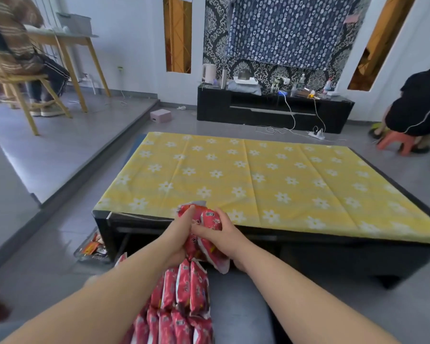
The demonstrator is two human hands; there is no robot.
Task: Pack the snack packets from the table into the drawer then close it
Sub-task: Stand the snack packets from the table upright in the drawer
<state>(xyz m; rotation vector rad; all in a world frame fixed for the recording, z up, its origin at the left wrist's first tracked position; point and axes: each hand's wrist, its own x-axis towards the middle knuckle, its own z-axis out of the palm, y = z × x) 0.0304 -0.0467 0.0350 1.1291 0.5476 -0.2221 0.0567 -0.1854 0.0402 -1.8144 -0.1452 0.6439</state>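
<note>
Both my hands hold a bunch of red snack packets [209, 220] just in front of the low table's near edge [308, 230]. My left hand [178, 234] grips the bunch from the left, and my right hand [217, 233] grips it from the right. Below my hands, several red packets [184, 299] stand in rows inside the open drawer [238, 306], filling its left part. The drawer's grey floor shows on the right. The table wears a yellow cloth with white flowers [258, 175].
A small tray of mixed packets [92, 249] lies on the floor by the table's left corner. A black TV stand [271, 109] is at the back, a power strip [317, 135] before it. One person sits on a chair [23, 80] far left, another on a red stool [397, 142] right.
</note>
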